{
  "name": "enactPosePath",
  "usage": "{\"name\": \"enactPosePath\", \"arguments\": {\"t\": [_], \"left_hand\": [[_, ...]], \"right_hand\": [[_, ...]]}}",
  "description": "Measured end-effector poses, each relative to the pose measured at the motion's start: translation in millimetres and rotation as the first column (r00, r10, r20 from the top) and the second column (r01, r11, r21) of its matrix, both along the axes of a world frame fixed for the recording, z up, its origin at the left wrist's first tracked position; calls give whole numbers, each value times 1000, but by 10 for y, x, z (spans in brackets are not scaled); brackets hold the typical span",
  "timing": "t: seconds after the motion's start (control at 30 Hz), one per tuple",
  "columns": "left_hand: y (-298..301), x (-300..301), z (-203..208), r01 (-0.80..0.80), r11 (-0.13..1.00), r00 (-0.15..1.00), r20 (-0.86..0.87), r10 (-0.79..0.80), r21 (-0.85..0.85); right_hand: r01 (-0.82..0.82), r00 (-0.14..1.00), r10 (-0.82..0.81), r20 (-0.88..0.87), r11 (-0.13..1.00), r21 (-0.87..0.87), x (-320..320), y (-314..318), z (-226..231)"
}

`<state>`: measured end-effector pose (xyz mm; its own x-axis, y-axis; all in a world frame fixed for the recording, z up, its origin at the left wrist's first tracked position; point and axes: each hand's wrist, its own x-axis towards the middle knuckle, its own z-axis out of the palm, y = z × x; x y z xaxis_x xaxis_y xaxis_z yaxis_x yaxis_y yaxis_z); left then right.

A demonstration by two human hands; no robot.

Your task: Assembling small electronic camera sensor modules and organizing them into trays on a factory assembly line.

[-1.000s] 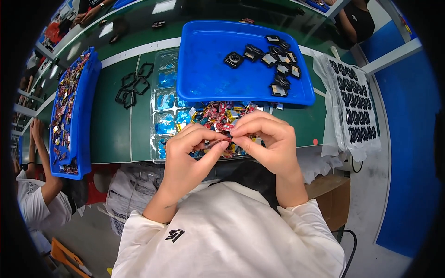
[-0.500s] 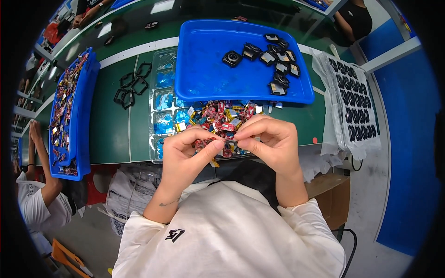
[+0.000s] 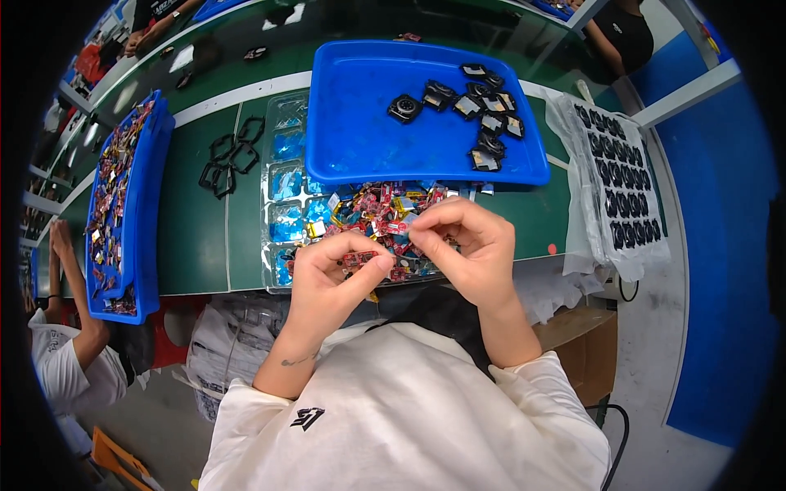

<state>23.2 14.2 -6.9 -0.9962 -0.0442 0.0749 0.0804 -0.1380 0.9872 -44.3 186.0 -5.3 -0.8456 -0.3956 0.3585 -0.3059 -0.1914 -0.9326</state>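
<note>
Close over the near edge of a green workbench [image 3: 196, 237], a person's left hand [image 3: 332, 274] pinches a small red part [image 3: 359, 260] between thumb and forefinger, fingers curled tight around it. Just beside it, the right hand [image 3: 471, 250] has its fingertips drawn narrowly together at the part's right end; what they grip, if anything, cannot be told. Both hands hover above a heap of small red and multicoloured pieces [image 3: 385, 214] lying on a clear plastic tray [image 3: 282, 176] with blue-lined pockets. Behind the heap sits a large blue tray [image 3: 368, 139] holding several black parts [image 3: 483, 106] in its far right corner. Black frames [image 3: 229, 155] lie left of the clear tray, a second long blue tray [image 3: 143, 213] farther left. A co-worker's arm [image 3: 74, 286] reaches up at the left rim.
</note>
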Motion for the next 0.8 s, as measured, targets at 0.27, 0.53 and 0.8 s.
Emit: {"name": "enactPosePath", "arguments": {"t": [0.27,0.53,0.8], "left_hand": [[-28,-26,-26,-9,995,1000,-21,11,104],[-46,-38,-45,-5,985,999,32,0,174],[-115,-60,-119,71,824,982,107,-158,562]], "right_hand": [[485,804,-272,-529,814,319,-260,138,22],[480,819,-275,-504,809,339,-267,109,52],[642,749,-474,-464,691,332,-457,272,40]]}}
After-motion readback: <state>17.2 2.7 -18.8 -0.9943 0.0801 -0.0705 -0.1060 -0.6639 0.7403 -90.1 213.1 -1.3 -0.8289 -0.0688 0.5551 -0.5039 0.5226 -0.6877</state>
